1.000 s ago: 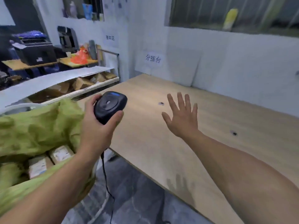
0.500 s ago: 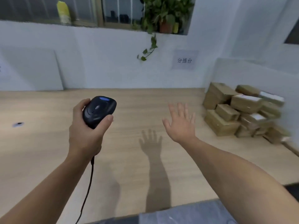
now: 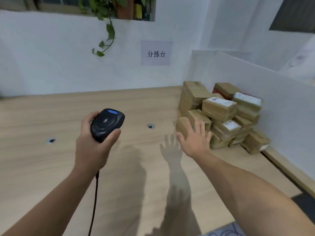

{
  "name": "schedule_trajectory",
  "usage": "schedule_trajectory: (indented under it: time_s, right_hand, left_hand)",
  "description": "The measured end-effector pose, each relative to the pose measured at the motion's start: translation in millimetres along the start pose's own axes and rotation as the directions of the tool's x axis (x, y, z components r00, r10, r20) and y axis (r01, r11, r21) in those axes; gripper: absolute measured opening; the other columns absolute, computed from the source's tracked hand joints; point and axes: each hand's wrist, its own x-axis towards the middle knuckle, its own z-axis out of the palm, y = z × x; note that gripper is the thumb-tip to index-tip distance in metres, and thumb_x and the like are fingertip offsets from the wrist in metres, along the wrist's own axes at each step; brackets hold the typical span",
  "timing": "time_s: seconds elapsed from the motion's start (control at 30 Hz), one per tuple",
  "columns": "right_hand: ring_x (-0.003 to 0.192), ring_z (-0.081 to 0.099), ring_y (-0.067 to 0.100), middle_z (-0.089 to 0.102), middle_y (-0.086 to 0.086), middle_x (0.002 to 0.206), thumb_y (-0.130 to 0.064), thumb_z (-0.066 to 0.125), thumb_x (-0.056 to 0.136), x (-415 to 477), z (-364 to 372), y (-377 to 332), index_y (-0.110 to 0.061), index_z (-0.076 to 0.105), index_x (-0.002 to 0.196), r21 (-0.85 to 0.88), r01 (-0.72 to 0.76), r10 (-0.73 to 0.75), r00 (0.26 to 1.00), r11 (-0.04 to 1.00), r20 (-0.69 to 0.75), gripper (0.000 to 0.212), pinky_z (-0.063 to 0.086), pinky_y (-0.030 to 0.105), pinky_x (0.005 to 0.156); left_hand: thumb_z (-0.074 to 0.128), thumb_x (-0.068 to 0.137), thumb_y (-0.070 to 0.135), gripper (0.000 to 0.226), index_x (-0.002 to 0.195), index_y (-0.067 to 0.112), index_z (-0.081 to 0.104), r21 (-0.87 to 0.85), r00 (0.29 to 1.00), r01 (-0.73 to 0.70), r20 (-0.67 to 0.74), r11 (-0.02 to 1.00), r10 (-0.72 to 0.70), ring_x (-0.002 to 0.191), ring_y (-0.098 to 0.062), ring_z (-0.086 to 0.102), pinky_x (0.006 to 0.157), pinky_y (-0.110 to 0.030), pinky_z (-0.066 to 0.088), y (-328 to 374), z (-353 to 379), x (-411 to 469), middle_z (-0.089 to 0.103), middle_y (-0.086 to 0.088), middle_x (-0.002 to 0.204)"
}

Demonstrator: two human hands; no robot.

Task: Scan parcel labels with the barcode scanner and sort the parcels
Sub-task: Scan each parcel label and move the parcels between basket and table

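Black barcode scanner is gripped in the left hand; the right hand hovers spread-fingered near the parcels.

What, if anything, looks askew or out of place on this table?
Only the parcels in the right corner of the table: a loose heap, boxes tilted at mixed angles, few labels facing up. Nothing looks spilled or damaged; left hand grips the scanner, right hand is open near the heap.

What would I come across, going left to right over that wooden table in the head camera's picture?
First a table hole → left hand gripping the barcode scanner → second table hole → open right hand → pile of parcels against the side wall.
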Motion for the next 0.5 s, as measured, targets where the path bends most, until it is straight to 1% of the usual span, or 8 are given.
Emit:
schedule_trajectory:
  time_s: [0.1,0.17,0.2,0.23,0.3,0.37,0.4,0.5]
  right_hand:
    - [0.154,-0.015,0.025,-0.01,0.001,0.169,-0.057,0.03,0.102,16.9,0.5,19.1,-0.034,0.002,0.161,-0.01,-0.035,0.035,0.999,0.999,0.005,0.069,0.0,0.058,0.123]
    - [0.155,-0.014,0.024,-0.01,0.001,0.169,-0.058,0.029,0.102,23.3,3.8,31.2,-0.035,0.002,0.161,-0.007,-0.064,0.064,0.998,0.998,0.011,0.069,0.0,0.057,0.122]
    - [0.155,-0.013,0.024,-0.01,0.001,0.169,-0.058,0.029,0.102,25.1,5.3,37.2,-0.035,0.003,0.161,-0.01,-0.079,0.079,0.997,0.997,0.01,0.069,0.001,0.057,0.122]
    - [0.155,-0.013,0.025,-0.01,0.0,0.169,-0.058,0.03,0.102,26.7,5.9,43.0,-0.035,0.004,0.161,-0.015,-0.094,0.094,0.996,0.995,0.01,0.068,0.001,0.057,0.123]
    - [0.155,-0.01,0.026,-0.008,0.0,0.169,-0.058,0.03,0.102,30.3,5.1,53.1,-0.034,0.005,0.16,-0.016,-0.123,0.123,0.992,0.992,0.018,0.068,0.002,0.057,0.122]
    - [0.155,-0.008,0.027,-0.006,0.0,0.169,-0.057,0.032,0.102,36.2,4.9,60.5,-0.034,0.007,0.16,-0.021,-0.136,0.137,0.991,0.99,0.004,0.067,0.005,0.057,0.123]
    - [0.155,-0.007,0.027,-0.004,0.001,0.169,-0.057,0.032,0.102,41.6,4.8,63.2,-0.034,0.008,0.16,-0.029,-0.137,0.138,0.99,0.99,0.006,0.067,0.006,0.057,0.122]
    - [0.155,-0.006,0.028,-0.001,0.003,0.169,-0.057,0.031,0.102,67.2,6.9,70.4,-0.032,0.01,0.16,-0.056,-0.124,0.127,0.991,0.991,0.042,0.067,0.006,0.057,0.122]
  left_hand:
    - [0.073,0.072,0.041,0.068,0.134,0.034,0.045,-0.01,1.0,0.019,0.022,1.0,-0.018,0.089,0.005,0.062,0.078,-0.025,0.049,-4.2,22.3,12.5,0.058,0.045,0.099]
    - [0.074,0.073,0.039,0.069,0.136,0.031,0.045,-0.03,0.999,0.004,0.033,1.0,-0.003,0.09,0.01,0.061,0.078,-0.012,0.047,-5.2,38.0,18.0,0.058,0.045,0.099]
    - [0.075,0.075,0.036,0.07,0.137,0.028,0.045,-0.037,0.999,-0.004,0.037,0.999,0.005,0.089,0.015,0.059,0.073,-0.004,0.044,-6.0,46.4,20.1,0.058,0.044,0.099]
    - [0.077,0.077,0.031,0.069,0.137,0.025,0.045,-0.042,0.999,-0.001,0.044,0.999,0.003,0.086,0.017,0.058,0.068,-0.001,0.042,-8.1,54.6,21.7,0.06,0.039,0.1]
    - [0.079,0.08,0.027,0.064,0.134,0.03,0.045,-0.067,0.997,0.027,0.074,0.997,-0.022,0.077,0.015,0.059,0.06,-0.006,0.046,-10.4,68.5,23.2,0.06,0.032,0.098]
    - [0.077,0.077,0.033,0.06,0.128,0.039,0.044,-0.073,0.996,0.014,0.091,0.997,-0.007,0.081,0.012,0.06,0.065,-0.013,0.049,-9.6,80.6,24.7,0.06,0.037,0.097]
    - [0.077,0.078,0.032,0.059,0.126,0.04,0.044,-0.069,0.995,0.01,0.099,0.998,-0.003,0.082,0.012,0.06,0.067,-0.011,0.048,-10.9,86.7,26.7,0.06,0.037,0.097]
    - [0.079,0.084,0.02,0.055,0.126,0.034,0.046,-0.082,0.994,0.05,0.099,0.995,-0.042,0.069,0.013,0.06,0.055,-0.005,0.045,-14.8,105.6,33.0,0.062,0.029,0.096]
